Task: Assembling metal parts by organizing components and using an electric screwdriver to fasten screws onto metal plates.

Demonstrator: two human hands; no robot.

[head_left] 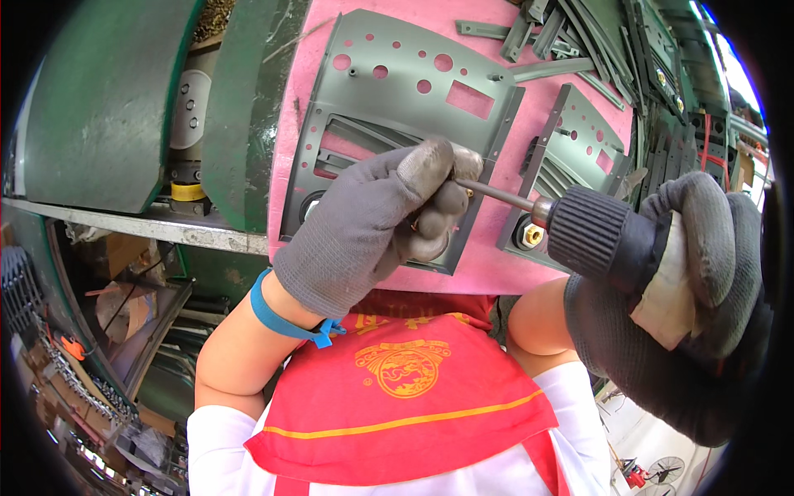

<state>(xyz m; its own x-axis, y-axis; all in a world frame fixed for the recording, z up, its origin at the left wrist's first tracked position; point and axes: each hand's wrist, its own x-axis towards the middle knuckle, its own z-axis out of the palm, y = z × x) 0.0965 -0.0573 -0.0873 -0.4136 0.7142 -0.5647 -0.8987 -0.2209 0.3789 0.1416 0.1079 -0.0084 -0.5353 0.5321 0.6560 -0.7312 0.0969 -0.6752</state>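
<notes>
Pinching a small brass screw point(469, 192) between gloved thumb and fingertips, my left hand point(376, 223) rests on the near grey metal panel point(397, 91), which lies flat on the pink work surface point(488, 273). My right hand point(695, 306) is wrapped tight around the power screwdriver point(608, 240), its thin bit point(496, 194) pointing left and meeting the screw at my fingertips. I judge the screw tiny, light and easy to drop in these knit gloves, so it wants holding right at the head while the bit finds it. The panel looks like thin, stiff sheet metal with punched holes and sharp edges, best steadied by pressing down on its flat face. A second like panel point(579, 140) lies just to the right, with loose grey strips point(562, 41) piled beyond it at the far side. No bins or trays show clearly.
</notes>
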